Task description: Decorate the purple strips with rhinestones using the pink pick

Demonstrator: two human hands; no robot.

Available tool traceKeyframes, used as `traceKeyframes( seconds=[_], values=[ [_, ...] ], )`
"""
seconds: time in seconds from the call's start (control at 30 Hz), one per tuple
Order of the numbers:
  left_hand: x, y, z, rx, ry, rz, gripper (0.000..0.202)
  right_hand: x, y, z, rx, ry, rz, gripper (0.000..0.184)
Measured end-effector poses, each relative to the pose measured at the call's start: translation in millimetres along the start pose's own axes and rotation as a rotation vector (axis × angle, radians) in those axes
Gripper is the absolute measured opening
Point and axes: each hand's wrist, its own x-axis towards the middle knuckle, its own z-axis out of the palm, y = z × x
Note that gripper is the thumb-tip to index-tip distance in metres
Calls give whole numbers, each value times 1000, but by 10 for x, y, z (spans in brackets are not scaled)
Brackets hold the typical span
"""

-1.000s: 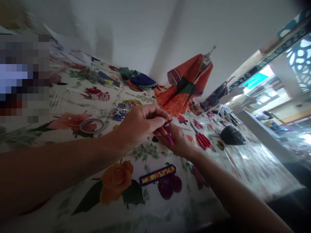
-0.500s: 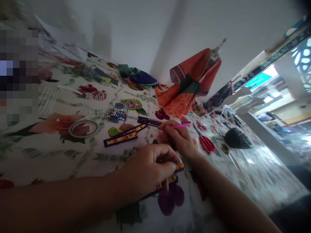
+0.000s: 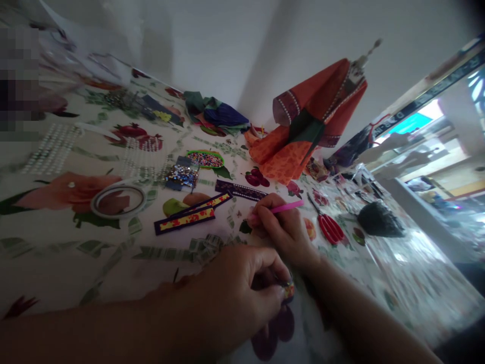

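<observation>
My left hand (image 3: 231,298) is closed near the table's front edge, pinching the end of a small patterned strip (image 3: 287,290) between thumb and fingers. My right hand (image 3: 282,227) rests on the floral tablecloth (image 3: 56,263) just beyond it, fingers wrapped round a thin pink stick (image 3: 286,207) that points to the right. Two dark-edged strips with a yellow and red pattern (image 3: 189,216) lie side by side to the left of my right hand. A dark purple strip (image 3: 240,190) lies just behind them.
A roll of clear tape (image 3: 118,199) lies at the left. A tray of beads (image 3: 205,159) and a sequin packet (image 3: 181,176) sit further back. Red scissors (image 3: 329,226) and a black bundle (image 3: 379,220) lie to the right. An orange dress on a small mannequin (image 3: 310,119) stands behind.
My left hand has come down from mid-air to the table's front edge with the small strip. My right hand has shifted onto the cloth, its pink stick turned to point right.
</observation>
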Motion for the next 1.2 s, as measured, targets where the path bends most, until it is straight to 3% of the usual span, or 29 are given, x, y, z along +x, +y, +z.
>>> traceKeyframes(
  seconds=[0.3, 0.7, 1.07, 1.2],
  values=[
    [22, -14, -12, -34, 1, 25, 4, 25, -56, -14, -157, -15, -111, 17],
    [17, -11, -3, -60, -4, -5, 5, 42, -79, -21, -207, -67, -198, 14],
    [16, 22, -2, -47, -3, 13, 1, 12, -51, 1, -92, 12, -74, 17],
    [34, 3, -16, -47, 12, 17, 3, 16, -45, 5, 54, 29, -21, 18]
  ],
)
